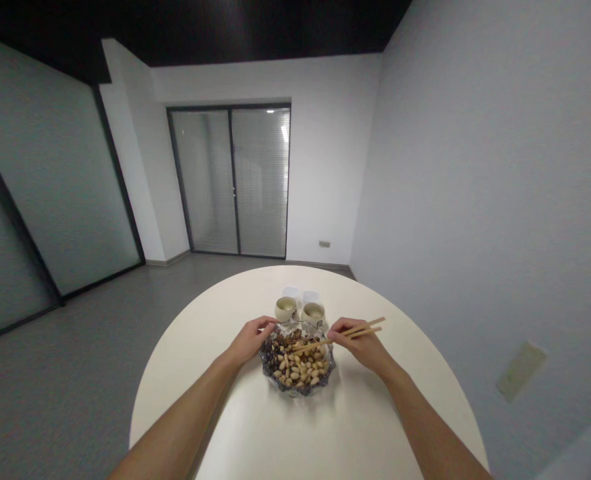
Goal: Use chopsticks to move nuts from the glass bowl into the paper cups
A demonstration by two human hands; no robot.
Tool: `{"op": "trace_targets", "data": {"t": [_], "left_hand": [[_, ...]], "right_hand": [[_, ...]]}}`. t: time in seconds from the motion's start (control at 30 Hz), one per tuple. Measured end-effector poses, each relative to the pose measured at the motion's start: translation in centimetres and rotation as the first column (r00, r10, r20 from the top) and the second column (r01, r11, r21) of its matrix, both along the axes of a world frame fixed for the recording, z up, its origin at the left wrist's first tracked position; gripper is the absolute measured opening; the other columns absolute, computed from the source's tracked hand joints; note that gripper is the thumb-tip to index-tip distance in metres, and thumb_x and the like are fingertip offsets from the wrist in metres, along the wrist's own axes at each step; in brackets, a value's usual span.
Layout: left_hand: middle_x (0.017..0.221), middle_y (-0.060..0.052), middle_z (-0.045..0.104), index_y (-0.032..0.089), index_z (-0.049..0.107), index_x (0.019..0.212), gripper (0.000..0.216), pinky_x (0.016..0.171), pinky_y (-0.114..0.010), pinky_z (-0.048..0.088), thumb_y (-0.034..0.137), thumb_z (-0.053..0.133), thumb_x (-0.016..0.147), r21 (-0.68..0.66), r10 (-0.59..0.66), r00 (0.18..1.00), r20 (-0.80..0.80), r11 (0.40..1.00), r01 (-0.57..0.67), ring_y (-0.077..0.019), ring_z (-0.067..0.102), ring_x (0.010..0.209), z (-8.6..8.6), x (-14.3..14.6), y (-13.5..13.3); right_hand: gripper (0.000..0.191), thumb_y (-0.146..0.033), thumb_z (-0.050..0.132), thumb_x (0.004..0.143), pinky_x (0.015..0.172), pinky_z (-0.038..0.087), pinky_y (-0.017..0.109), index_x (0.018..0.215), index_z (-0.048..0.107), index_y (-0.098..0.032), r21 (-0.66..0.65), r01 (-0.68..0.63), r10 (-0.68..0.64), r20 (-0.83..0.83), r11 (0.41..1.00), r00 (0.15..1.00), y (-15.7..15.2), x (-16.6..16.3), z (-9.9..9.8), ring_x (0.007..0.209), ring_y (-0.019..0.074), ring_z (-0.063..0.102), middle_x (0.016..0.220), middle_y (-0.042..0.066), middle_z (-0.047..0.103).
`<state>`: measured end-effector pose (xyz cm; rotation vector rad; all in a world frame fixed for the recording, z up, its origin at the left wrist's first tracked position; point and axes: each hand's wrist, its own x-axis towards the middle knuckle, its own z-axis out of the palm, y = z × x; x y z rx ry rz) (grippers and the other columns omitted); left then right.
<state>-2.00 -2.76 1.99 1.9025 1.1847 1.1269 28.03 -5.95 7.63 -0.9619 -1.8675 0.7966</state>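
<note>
A clear glass bowl point(333, 364) with a wavy rim stands on the table, filled with pale nuts in shells point(301, 370) and darker brown pieces point(286, 341) toward its back and left. My left hand point(249, 340) is at the bowl's left rim, thumb and fingers curled against it. Between the fingers of my right hand point(359, 341) is a pair of wooden chopsticks point(370, 326). Their tips reach into the bowl among the nuts; whether they pinch a piece is too small to tell.
Two small cream cups, a left cup point(286, 309) and a right cup point(313, 314), stand just behind the bowl. Beyond them are two whitish translucent containers point(310, 296). The round white table point(255, 433) is near a wall point(475, 200) on the right.
</note>
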Motion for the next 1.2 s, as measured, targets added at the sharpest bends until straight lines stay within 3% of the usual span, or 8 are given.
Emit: {"op": "trace_targets", "data": {"t": [0.23, 0.43, 0.57, 0.9, 1.2], "left_hand": [[0.106, -0.008, 0.075, 0.017, 0.07, 0.107, 0.037, 0.092, -0.036, 0.05, 0.045, 0.051, 0.091, -0.02, -0.013, 1.0, 0.022, 1.0, 0.013, -0.025, 0.067, 0.099, -0.1, 0.1, -0.1], [0.107, -0.007, 0.074, 0.018, 0.07, 0.107, 0.035, 0.093, -0.036, 0.05, 0.043, 0.052, 0.091, 0.002, -0.008, 1.0, 0.015, 1.0, 0.008, -0.0245, 0.067, 0.1, 0.1, 0.1, -0.1], [0.108, -0.007, 0.074, 0.018, 0.071, 0.105, 0.034, 0.093, -0.037, 0.049, 0.042, 0.052, 0.091, 0.011, -0.003, 1.0, 0.004, 1.0, 0.003, -0.025, 0.066, 0.1, 0.2, 0.1, -0.1], [0.107, -0.007, 0.074, 0.018, 0.071, 0.106, 0.035, 0.092, -0.037, 0.05, 0.043, 0.051, 0.091, -0.004, -0.006, 1.0, 0.012, 1.0, 0.007, -0.025, 0.067, 0.1, 0.1, 0.1, -0.1], [0.105, -0.007, 0.074, 0.018, 0.071, 0.106, 0.035, 0.091, -0.036, 0.05, 0.043, 0.051, 0.091, -0.001, 0.002, 1.0, -0.012, 1.0, -0.002, -0.0247, 0.067, 0.098, 0.1, 0.0, -0.1]], "right_hand": [[0.02, -0.038, 0.076, 0.076, 0.058, 0.045, 0.026, 0.075, 0.071, -0.019, -0.034, 0.016, -0.016, -0.015, 0.999, 1.0, -0.1, -0.3, -0.2, 0.065, 0.0161, 0.06, 0.07, 0.002, 0.069], [0.016, -0.033, 0.079, 0.074, 0.062, 0.047, 0.027, 0.077, 0.071, -0.019, -0.044, -0.049, 0.048, -0.043, 0.998, 0.998, 0.0, -1.1, -0.8, 0.07, 0.0173, 0.062, 0.074, 0.002, 0.07], [0.017, -0.035, 0.078, 0.075, 0.063, 0.048, 0.028, 0.075, 0.072, -0.019, -0.038, -0.011, 0.009, -0.042, 0.999, 0.999, -0.1, -1.5, -0.9, 0.071, 0.0188, 0.064, 0.073, 0.003, 0.072], [0.02, -0.04, 0.073, 0.081, 0.068, 0.054, 0.031, 0.078, 0.076, -0.021, 0.067, -0.02, 0.025, -0.076, 0.998, 0.997, -0.5, -1.6, -0.2, 0.076, 0.0208, 0.068, 0.08, 0.006, 0.074], [0.024, -0.045, 0.069, 0.083, 0.07, 0.056, 0.033, 0.089, 0.078, -0.023, 0.074, 0.123, -0.112, -0.143, 0.99, 0.983, 0.3, 0.2, 0.0, 0.078, 0.0225, 0.069, 0.085, 0.007, 0.076]]}}
